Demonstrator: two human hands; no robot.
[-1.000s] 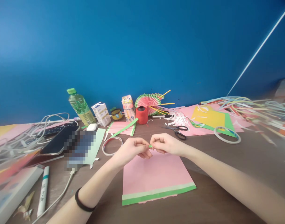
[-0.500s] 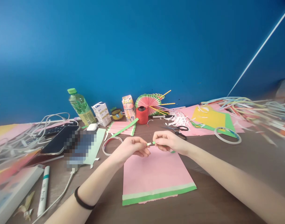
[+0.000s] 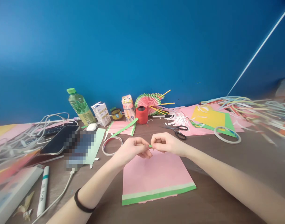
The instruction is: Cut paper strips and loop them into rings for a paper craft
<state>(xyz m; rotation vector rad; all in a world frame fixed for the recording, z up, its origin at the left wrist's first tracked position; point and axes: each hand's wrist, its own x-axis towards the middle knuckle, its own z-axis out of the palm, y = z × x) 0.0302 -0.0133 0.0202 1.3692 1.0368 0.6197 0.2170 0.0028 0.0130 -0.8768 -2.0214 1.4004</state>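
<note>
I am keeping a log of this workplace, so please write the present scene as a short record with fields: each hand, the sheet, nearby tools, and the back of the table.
Left hand: fingertips on a small green piece
Right hand: fingertips at the same piece
Sheet: pink sheet below the hands, pale and bright green bands along its near edge
Nearby tools: scissors beyond right hand; tape roll beside left hand
Back of table: bottle, red spool, pleated fan
</note>
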